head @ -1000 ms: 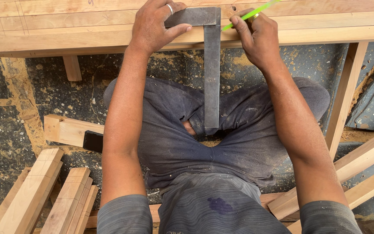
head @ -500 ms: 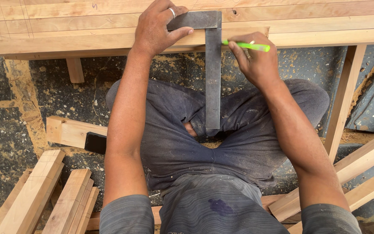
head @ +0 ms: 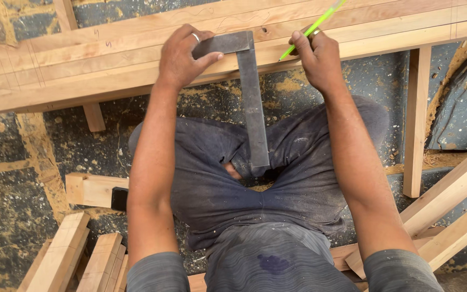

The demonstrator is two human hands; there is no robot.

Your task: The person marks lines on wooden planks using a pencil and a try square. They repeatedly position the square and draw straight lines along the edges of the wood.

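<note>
My left hand (head: pixel 182 57) grips the short arm of a dark metal try square (head: pixel 252 108) laid on long wooden boards (head: pixel 98 54) that run across the top of the view. The square's long arm hangs down over my dark trousers. To the right of the square, my right hand (head: pixel 314 57) holds a bright green pencil (head: pixel 312 27) with its tip at the board's front edge.
Short wood blocks (head: pixel 77 254) lie stacked at the lower left beside a small black flat object (head: pixel 119 199). More wooden lengths (head: pixel 455 194) slant at the right, and one (head: pixel 416 119) stands under the boards. Sawdust covers the dark floor (head: pixel 12 205).
The view has tilted and shifted down, so the boards slope. My right hand lifted the pencil from lying across the board edge to pointing its tip at the edge. The left hand stays on the square.
</note>
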